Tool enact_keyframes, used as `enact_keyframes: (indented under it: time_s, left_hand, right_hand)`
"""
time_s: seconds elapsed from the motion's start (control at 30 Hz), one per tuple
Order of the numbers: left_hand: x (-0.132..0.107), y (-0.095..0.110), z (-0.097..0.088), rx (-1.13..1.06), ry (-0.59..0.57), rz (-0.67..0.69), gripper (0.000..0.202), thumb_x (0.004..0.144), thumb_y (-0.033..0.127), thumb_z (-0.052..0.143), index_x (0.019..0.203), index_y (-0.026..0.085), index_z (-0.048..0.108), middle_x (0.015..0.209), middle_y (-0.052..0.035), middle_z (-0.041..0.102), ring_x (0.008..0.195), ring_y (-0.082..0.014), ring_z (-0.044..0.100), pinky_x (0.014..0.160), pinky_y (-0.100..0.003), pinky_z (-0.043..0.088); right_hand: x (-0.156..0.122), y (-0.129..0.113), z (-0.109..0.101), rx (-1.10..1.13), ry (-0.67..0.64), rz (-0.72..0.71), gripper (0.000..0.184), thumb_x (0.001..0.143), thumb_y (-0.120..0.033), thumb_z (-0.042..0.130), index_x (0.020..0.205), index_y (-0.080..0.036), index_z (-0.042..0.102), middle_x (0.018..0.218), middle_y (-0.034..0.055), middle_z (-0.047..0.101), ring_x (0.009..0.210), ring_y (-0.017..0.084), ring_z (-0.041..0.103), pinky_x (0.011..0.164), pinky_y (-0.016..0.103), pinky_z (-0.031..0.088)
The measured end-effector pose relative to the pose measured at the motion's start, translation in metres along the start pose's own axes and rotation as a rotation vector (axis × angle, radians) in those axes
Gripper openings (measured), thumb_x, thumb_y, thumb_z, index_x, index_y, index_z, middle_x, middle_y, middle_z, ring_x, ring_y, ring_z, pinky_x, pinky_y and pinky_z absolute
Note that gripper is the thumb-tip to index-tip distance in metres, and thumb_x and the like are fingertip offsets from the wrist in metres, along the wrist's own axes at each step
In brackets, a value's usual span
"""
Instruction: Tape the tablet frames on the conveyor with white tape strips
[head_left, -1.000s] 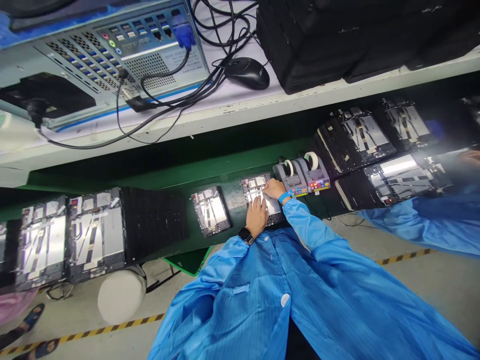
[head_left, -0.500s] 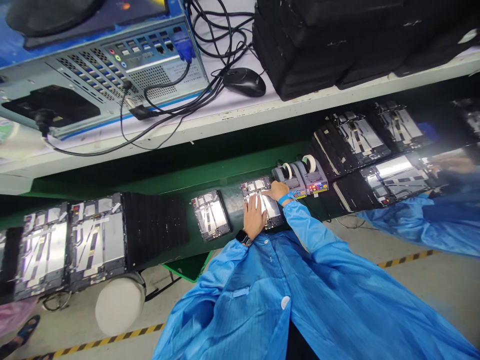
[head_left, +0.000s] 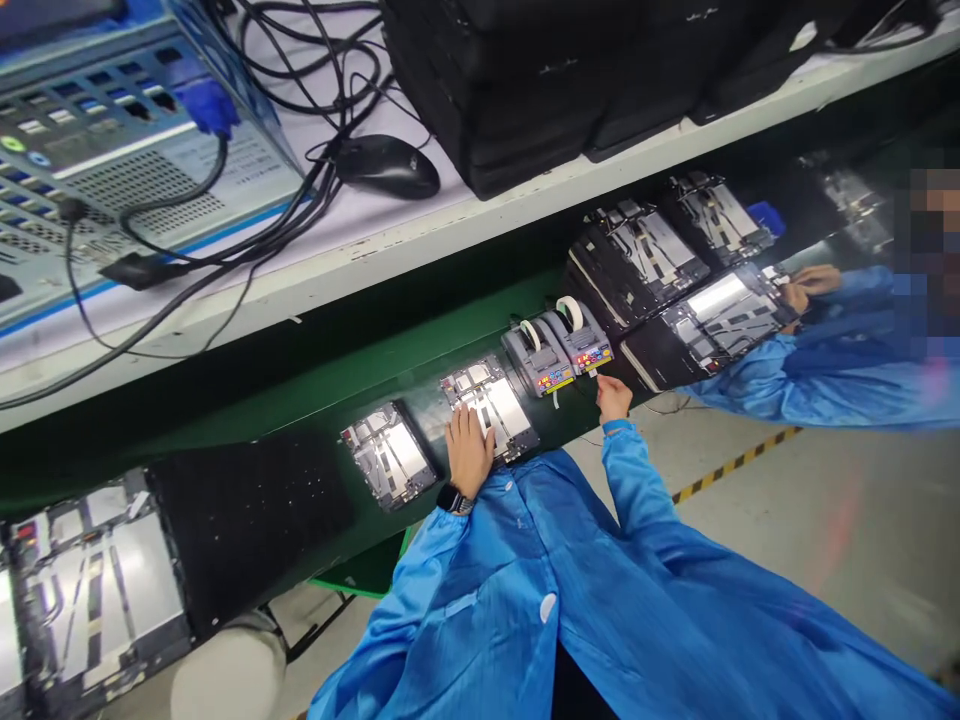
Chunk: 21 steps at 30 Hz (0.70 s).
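Note:
My left hand (head_left: 469,455) lies with its fingers stretched out on the left edge of an opened tablet (head_left: 504,408), whose silver battery plates and dark ribbon cables show. At the front of the right tape dispenser (head_left: 581,340), my right hand (head_left: 615,400) is closed in a pinch at a short white strip of tape (head_left: 593,373). The fingertips are small in view. Beside it stands a left tape dispenser (head_left: 540,362) with another short strip hanging from its front. A second opened tablet (head_left: 388,455) rests on the green bench to the left of my left hand.
More opened tablets (head_left: 97,590) lie at the left by a black stack (head_left: 255,520). On the right, a co-worker's hands (head_left: 810,285) touch a tablet (head_left: 727,315) on a dark stack. Above runs a white shelf (head_left: 360,250) with a computer, cables and a mouse (head_left: 386,167).
My right hand has left the tablet and moved right to the front of the right tape dispenser. My left hand stays on the tablet. The view has shifted to the right.

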<state>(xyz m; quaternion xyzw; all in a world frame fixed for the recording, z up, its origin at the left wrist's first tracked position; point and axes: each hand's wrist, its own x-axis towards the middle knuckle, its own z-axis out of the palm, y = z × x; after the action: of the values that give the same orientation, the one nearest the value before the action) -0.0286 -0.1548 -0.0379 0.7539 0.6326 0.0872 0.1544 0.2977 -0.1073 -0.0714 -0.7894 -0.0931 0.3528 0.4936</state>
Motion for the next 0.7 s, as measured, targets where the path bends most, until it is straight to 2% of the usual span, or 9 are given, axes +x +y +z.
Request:
enact_keyframes:
  time_s: [0.07,0.17,0.3,0.47,0.6,0.7]
  left_hand:
    - [0.000,0.000,0.001,-0.012,0.013,-0.009,0.061,0.103,0.039,0.042,0.156,0.008,0.040,0.164,-0.0206,0.039,0.156,-0.0363,0.029,0.125,-0.059,0.029]
    - [-0.001,0.001,0.001,-0.032,0.016,-0.016,0.061,0.103,0.039,0.044,0.156,0.009,0.039,0.164,-0.0201,0.039,0.156,-0.0366,0.028,0.125,-0.059,0.028]
    - [-0.002,0.000,-0.002,-0.050,-0.005,-0.020,0.059,0.103,0.038,0.043,0.155,0.012,0.040,0.166,-0.0190,0.037,0.157,-0.0358,0.026,0.125,-0.059,0.028]
    - [-0.003,0.000,-0.002,-0.046,-0.008,-0.030,0.056,0.103,0.038,0.042,0.154,0.014,0.042,0.167,-0.0177,0.035,0.157,-0.0359,0.026,0.124,-0.060,0.028]
    - [-0.001,0.000,0.002,-0.049,0.006,-0.019,0.055,0.102,0.037,0.044,0.153,0.014,0.043,0.166,-0.0185,0.037,0.157,-0.0371,0.026,0.123,-0.061,0.029]
    - [0.001,0.001,0.004,-0.066,0.021,-0.008,0.054,0.101,0.035,0.048,0.150,0.014,0.046,0.163,-0.0211,0.039,0.155,-0.0378,0.028,0.122,-0.062,0.029]
  right_hand:
    - [0.022,0.007,-0.006,0.102,0.045,0.149,0.037,0.073,-0.046,0.083,0.080,-0.020,0.057,0.049,-0.0102,0.045,0.040,0.007,0.038,0.038,0.019,0.027]
    - [0.040,0.013,-0.003,0.200,-0.048,0.241,0.036,0.072,-0.036,0.086,0.077,-0.020,0.055,0.053,-0.0090,0.050,0.039,0.006,0.041,0.036,0.016,0.028]
    - [0.048,0.021,0.002,0.240,-0.067,0.257,0.028,0.071,-0.025,0.085,0.079,-0.018,0.060,0.054,-0.0087,0.052,0.040,0.005,0.042,0.035,0.015,0.028]
    - [0.050,0.031,0.000,0.258,0.079,0.221,0.017,0.075,-0.020,0.077,0.082,-0.016,0.062,0.049,-0.0106,0.049,0.036,0.004,0.039,0.032,0.014,0.025]
    - [0.046,0.038,0.005,0.285,0.139,0.191,0.021,0.074,-0.021,0.077,0.088,-0.017,0.062,0.064,-0.0056,0.065,0.046,0.007,0.055,0.038,0.014,0.039]
    - [0.045,0.040,0.014,0.315,0.124,0.188,0.028,0.070,-0.019,0.080,0.090,-0.017,0.061,0.070,-0.0039,0.068,0.055,0.009,0.063,0.045,0.015,0.048]
